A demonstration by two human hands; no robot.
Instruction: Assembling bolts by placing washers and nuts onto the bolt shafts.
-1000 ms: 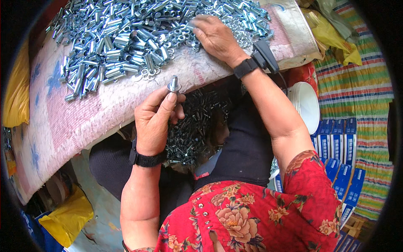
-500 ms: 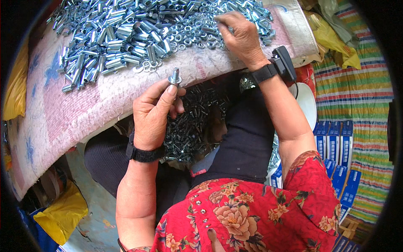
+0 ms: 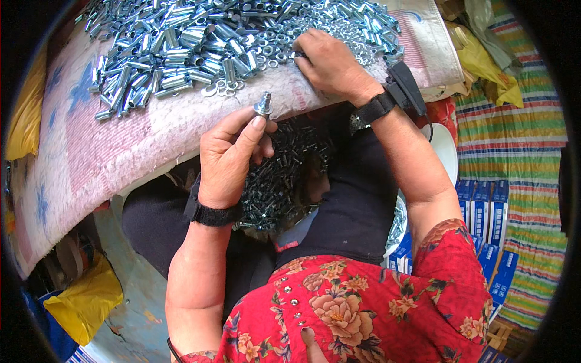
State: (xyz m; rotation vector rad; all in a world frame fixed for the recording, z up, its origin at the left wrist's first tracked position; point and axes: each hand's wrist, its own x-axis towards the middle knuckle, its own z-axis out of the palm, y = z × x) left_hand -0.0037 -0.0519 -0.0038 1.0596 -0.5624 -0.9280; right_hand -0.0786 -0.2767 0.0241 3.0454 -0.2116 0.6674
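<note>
Between the thumb and fingers of my left hand [image 3: 229,151] a bolt [image 3: 264,106] stands upright, threaded end up, with a washer around it. This hand is just off the near edge of the padded cloth [image 3: 157,124]. My right hand [image 3: 333,63] rests at the near side of the pile of nuts [image 3: 275,45], its thumb and forefinger closed together. Something small and dark shows at those fingertips, too hidden to name. Metal sleeves [image 3: 175,42] lie heaped to the left of the nuts, and several flat washers [image 3: 221,88] sit near the cloth's edge.
Below the cloth, between my legs, is a mass of dark bolts [image 3: 278,181]. A white tub [image 3: 445,154] stands by my right leg. Blue and white boxes [image 3: 481,206] stack at the right on a striped sheet [image 3: 526,151]. Yellow bags [image 3: 88,302] lie at lower left.
My right hand has moved left and nearer across the nuts, and its fingers have drawn together. My left hand, still holding the bolt, has shifted slightly right and up.
</note>
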